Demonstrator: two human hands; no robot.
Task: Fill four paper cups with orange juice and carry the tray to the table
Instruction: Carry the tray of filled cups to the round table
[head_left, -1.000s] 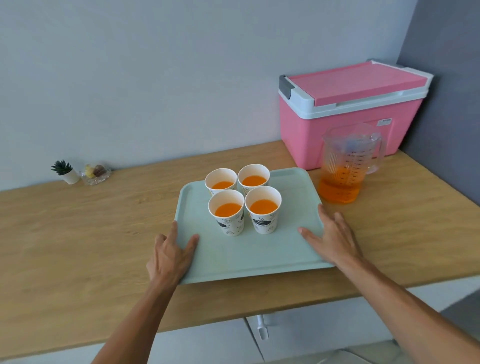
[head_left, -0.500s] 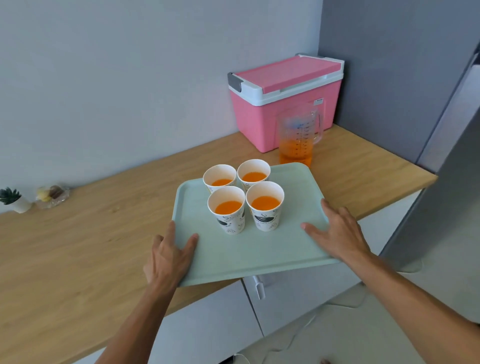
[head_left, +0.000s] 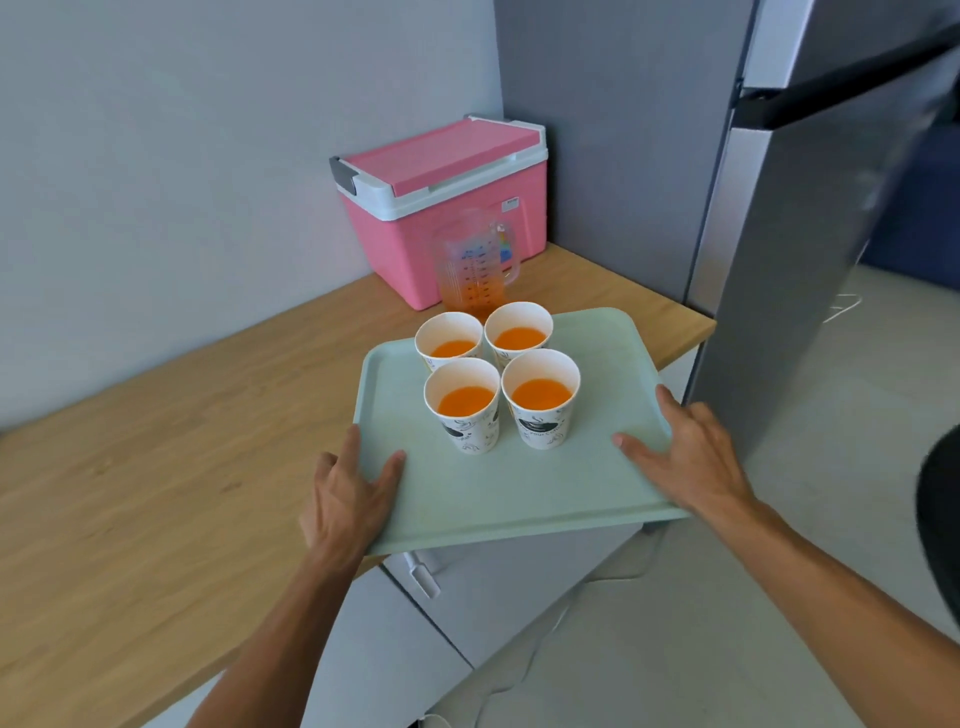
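Note:
A pale green tray (head_left: 519, 499) is held in the air, partly over the wooden counter's front edge. My left hand (head_left: 348, 499) grips its near left corner, thumb on top. My right hand (head_left: 685, 457) grips its right rim. Four white printed paper cups stand upright in a tight square on the tray, each holding orange juice: back left (head_left: 449, 340), back right (head_left: 518, 330), front left (head_left: 462, 405), front right (head_left: 540, 397).
A clear measuring jug (head_left: 475, 265) part full of juice stands on the wooden counter (head_left: 156, 467) before a pink cooler box (head_left: 441, 208). A grey fridge (head_left: 810, 234) rises at the right. White cabinets (head_left: 467, 597) sit below the counter; a cable lies on the floor.
The tray has come off the counter and moved right with both hands on it. My view has swung right, bringing the fridge and floor into sight.

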